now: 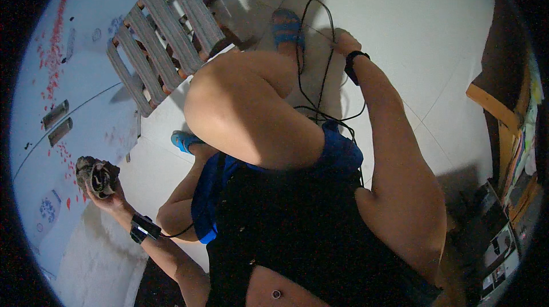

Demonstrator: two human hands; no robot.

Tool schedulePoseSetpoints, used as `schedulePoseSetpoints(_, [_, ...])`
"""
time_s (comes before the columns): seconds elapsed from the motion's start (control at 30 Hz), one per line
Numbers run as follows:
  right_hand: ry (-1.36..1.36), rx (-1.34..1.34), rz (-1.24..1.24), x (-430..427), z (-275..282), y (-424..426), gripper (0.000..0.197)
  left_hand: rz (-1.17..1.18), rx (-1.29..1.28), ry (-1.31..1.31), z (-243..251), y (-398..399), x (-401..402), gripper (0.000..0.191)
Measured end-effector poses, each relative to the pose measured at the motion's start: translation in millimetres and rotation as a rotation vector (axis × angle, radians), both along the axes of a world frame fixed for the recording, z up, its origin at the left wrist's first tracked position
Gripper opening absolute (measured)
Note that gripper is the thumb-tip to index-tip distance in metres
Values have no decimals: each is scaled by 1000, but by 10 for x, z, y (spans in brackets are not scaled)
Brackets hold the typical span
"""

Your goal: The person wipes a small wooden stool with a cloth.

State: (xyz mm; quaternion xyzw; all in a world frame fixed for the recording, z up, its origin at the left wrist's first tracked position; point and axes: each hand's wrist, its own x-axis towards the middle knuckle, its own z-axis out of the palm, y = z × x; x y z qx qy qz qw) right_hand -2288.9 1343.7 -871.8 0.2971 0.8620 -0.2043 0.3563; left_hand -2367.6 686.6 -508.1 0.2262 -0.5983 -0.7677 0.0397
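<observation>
My left hand [109, 199], at the lower left, is closed around a dark, crumpled bundle [99, 177] that looks like rolled cloth; its exact kind cannot be told. Behind the bundle stands a light-coloured cabinet or refrigerator door [90, 105] with red marks. At the upper right, my right hand [346, 44] is near a looped black cable [332, 19]; its fingertips are partly hidden, and whether they grip the cable cannot be told. Both wrists wear dark straps with devices.
A slatted rack or stool [165, 32] with grey-wrapped bars stands before my raised knee. Black cable loops lie over the pale tiled floor [399, 19]. At the right are a wooden edge [493, 103] and stacked papers or boards [517, 165]. Blue sandals [184, 141] are on my feet.
</observation>
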Motion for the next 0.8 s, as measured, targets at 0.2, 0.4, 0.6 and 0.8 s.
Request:
schedulePoseSetpoints(0.2, [202, 156, -3, 142, -546, -47, 38, 142, -311, -49, -40, 82, 7, 51])
schedulePoseSetpoints(0.4, [489, -745, -423, -233, 437, 846, 20, 106, 51, -70, -33, -55, 62, 49])
schedulePoseSetpoints(0.6, [690, -554, -133, -486, 2529, 1361, 26, 122, -14, 29, -148, -109, -32, 50])
schedulePoseSetpoints(0.8, [807, -744, 78, -534, 3833, 243, 36, 168, 111, 137, -126, -98, -185, 51])
